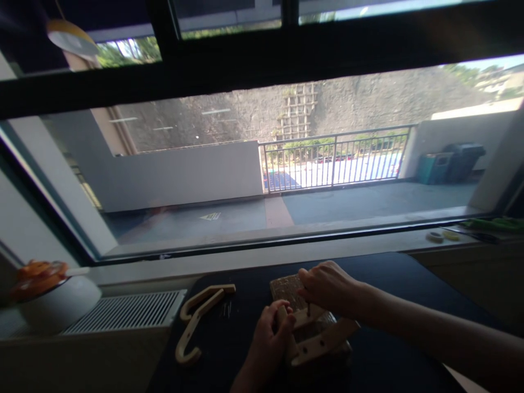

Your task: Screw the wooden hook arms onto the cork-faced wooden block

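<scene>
My left hand (270, 333) is closed around the end of a pale wooden frame (307, 347), which has dark round holes along one bar. Above that frame my right hand (327, 286) is closed on a screwdriver-like tool (308, 309). Only its thin dark shaft shows, pointing down at a wooden bar; the handle is hidden in the fist. Under the frame lies a brown block (284, 285) with a shiny, wrapped-looking surface. To the left, two curved wooden pieces (190, 327) with hooked ends rest on the dark table (380, 273). Small thin light-coloured pieces (227, 310) lie beside them.
A window sill (245, 259) runs behind the table, under a large window. At left a white pot with an orange top (61, 300) stands by a white grille (126, 311). Tape-like rolls (434, 237) sit on the sill at right.
</scene>
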A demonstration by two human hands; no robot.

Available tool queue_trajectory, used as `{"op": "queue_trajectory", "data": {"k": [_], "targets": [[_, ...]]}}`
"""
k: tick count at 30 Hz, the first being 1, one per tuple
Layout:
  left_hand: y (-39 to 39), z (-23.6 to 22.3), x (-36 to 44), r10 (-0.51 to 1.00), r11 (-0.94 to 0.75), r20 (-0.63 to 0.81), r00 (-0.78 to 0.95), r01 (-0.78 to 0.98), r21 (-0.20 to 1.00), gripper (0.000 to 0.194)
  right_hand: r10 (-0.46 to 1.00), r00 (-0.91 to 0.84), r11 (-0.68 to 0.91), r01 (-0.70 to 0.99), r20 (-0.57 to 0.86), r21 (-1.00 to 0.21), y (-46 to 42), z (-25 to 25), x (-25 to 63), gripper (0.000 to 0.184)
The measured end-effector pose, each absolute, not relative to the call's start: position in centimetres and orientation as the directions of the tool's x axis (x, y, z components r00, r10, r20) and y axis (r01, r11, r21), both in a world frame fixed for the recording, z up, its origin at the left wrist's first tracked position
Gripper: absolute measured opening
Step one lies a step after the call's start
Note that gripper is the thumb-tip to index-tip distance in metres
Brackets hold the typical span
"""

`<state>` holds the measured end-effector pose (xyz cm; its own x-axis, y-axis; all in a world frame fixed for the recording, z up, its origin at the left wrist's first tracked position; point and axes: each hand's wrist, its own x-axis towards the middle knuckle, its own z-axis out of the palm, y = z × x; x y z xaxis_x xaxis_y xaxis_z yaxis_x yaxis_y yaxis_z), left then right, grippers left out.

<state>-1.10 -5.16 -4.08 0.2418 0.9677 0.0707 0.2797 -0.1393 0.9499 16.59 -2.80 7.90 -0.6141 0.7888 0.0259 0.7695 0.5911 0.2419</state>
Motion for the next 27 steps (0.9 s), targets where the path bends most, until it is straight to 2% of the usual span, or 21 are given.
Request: {"op": "queue_trajectory", "data": {"k": [5, 8, 12, 14, 17, 19, 21, 24, 27], "targets": [[-5.0, -4.7, -1.1, 0.97, -0.151, 0.084, 0.229, 0.294, 0.944, 0.047, 0.807, -0.59, 0.573, 0.792, 0.027, 0.209, -3.2, 9.4, 16.4, 0.019], [-5.0, -4.8, -1.1, 0.968, -0.159, 0.093, 0.233, 0.281, 0.947, 0.047, 0.75, -0.661, 0.656, 0.743, -0.003, 0.136, -3.4, 10.2, 17.0, 0.01], [-5.0, -5.0, -1.2, 0.97, -0.135, 0.073, 0.233, 0.265, 0.955, 0.048, 0.673, -0.739, 0.738, 0.67, -0.025, 0.083, -2.9, 9.7, 17.8, 0.012], [-4.9, -5.0, -1.2, 0.97, -0.128, 0.065, 0.233, 0.269, 0.955, 0.049, 0.704, -0.71, 0.708, 0.701, -0.002, 0.086, -2.6, 9.0, 17.9, 0.013], [-4.7, -5.0, -1.2, 0.97, -0.128, 0.063, 0.234, 0.275, 0.953, 0.048, 0.816, -0.575, 0.574, 0.818, 0.058, 0.038, -2.3, 7.4, 17.8, 0.019], [-4.7, -4.8, -1.2, 0.97, -0.131, 0.065, 0.235, 0.278, 0.952, 0.048, 0.888, -0.448, 0.456, 0.887, 0.106, -0.069, -2.2, 6.1, 17.8, 0.027], [-4.8, -4.7, -1.2, 0.97, -0.136, 0.069, 0.234, 0.286, 0.948, 0.048, 0.933, -0.329, 0.356, 0.9, 0.143, -0.25, -2.0, 4.8, 17.9, 0.031], [-5.0, -4.5, -1.2, 0.969, -0.148, 0.078, 0.234, 0.299, 0.943, 0.047, 0.937, -0.283, 0.347, 0.811, 0.202, -0.472, -1.8, 4.2, 18.7, 0.031], [-5.2, -4.5, -1.3, 0.967, -0.153, 0.083, 0.241, 0.289, 0.945, 0.046, 0.921, -0.295, 0.39, 0.702, 0.256, -0.596, -1.7, 5.3, 20.2, 0.03]]}}
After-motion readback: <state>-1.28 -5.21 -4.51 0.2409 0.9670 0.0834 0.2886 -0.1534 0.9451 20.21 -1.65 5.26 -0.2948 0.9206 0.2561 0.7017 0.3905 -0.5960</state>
